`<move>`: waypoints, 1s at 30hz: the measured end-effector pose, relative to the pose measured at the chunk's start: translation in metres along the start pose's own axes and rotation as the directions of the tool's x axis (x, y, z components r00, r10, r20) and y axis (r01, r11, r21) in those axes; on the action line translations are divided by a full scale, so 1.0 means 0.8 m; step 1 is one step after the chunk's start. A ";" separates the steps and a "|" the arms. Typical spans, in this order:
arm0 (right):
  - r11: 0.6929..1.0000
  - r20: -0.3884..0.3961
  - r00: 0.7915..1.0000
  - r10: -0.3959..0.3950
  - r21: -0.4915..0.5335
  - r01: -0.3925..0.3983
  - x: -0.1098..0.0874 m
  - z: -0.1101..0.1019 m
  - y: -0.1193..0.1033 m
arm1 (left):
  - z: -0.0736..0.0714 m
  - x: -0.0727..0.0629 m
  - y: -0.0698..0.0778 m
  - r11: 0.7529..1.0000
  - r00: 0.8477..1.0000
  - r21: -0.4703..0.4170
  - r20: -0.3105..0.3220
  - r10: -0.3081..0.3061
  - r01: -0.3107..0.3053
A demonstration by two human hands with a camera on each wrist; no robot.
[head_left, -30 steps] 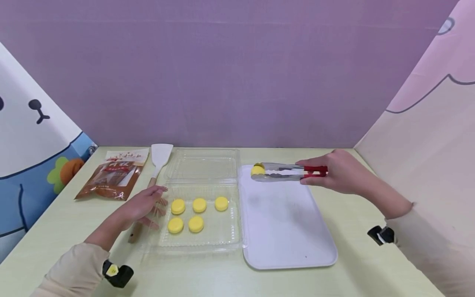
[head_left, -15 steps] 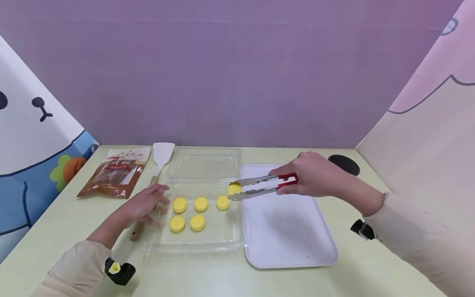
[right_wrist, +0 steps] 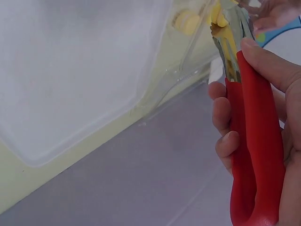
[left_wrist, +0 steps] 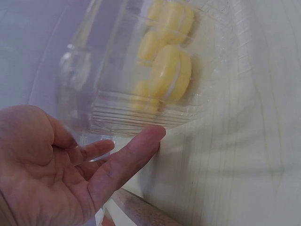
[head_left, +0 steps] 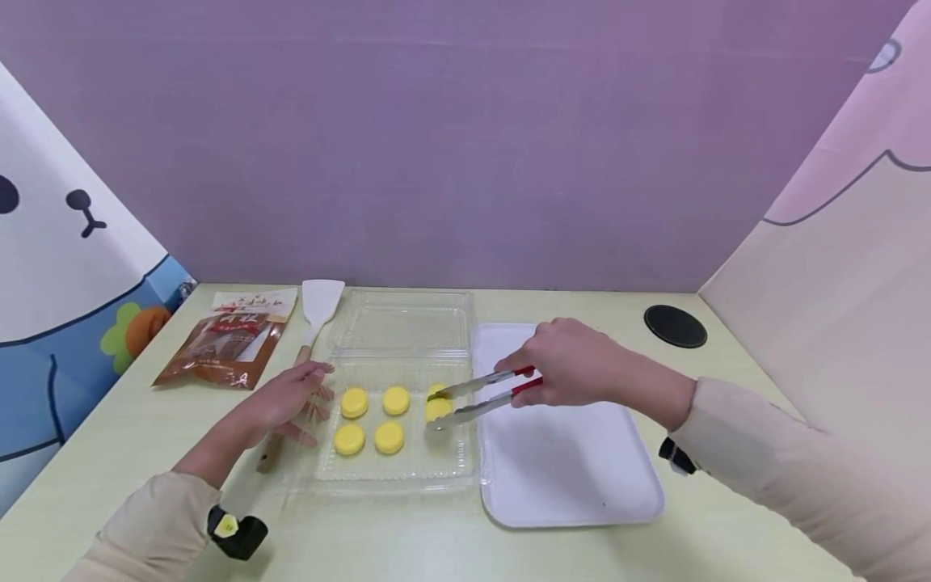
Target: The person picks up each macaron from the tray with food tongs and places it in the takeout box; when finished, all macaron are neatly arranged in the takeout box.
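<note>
My right hand [head_left: 570, 364] grips the red handles of metal tongs [head_left: 480, 383], also seen as red-handled tongs [right_wrist: 261, 127] in the right wrist view. Between the tong tips is a yellow macaron [head_left: 438, 411], low in the right part of a clear plastic container [head_left: 396, 487]; it overlaps another macaron there. Several more yellow macarons [head_left: 389, 437] lie in two rows to its left. My left hand [head_left: 287, 396] is at the container's left wall, fingers extended. In the left wrist view, the fingertips of the left hand [left_wrist: 61, 174] are right at the ribbed wall.
The container's clear lid [head_left: 407, 323] lies folded back behind it. A white tray [head_left: 567, 477] stands against its right side. To the left are a white spatula [head_left: 320, 303] with a wooden handle and a brown food packet [head_left: 233, 343]. A black disc [head_left: 676, 326] lies back right.
My right hand has brought the tongs with the macaron leftward and down from over the tray into the container. The black disc has come into view. My left hand stays at the wall.
</note>
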State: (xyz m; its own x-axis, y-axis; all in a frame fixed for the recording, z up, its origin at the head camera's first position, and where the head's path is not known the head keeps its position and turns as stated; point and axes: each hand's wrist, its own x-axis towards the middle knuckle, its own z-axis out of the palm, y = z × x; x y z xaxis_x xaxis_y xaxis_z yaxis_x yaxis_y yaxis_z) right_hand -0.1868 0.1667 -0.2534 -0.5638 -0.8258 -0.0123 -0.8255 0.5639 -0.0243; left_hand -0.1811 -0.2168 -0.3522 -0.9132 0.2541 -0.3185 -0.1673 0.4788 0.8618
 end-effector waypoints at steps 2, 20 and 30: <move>1.000 0.015 1.000 -0.008 -0.023 0.008 0.003 0.003 -0.003 | 0.000 0.000 0.000 1.000 1.000 0.000 0.000 0.000 0.000; 0.998 0.132 0.991 0.033 -0.063 -0.025 0.023 0.013 -0.022 | 0.000 0.001 0.000 1.000 1.000 0.014 -0.004 -0.010 0.010; 0.999 0.094 0.995 0.045 -0.013 -0.044 0.015 0.015 -0.017 | 0.001 0.001 0.001 1.000 1.000 0.024 -0.005 -0.015 0.015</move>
State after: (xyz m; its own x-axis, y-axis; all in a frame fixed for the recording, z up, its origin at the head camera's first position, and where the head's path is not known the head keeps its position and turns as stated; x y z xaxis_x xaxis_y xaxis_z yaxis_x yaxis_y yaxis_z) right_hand -0.1823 0.1487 -0.2652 -0.5952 -0.7964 -0.1072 -0.8003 0.5995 -0.0105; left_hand -0.1814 -0.2158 -0.3520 -0.9125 0.2428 -0.3292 -0.1719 0.5028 0.8471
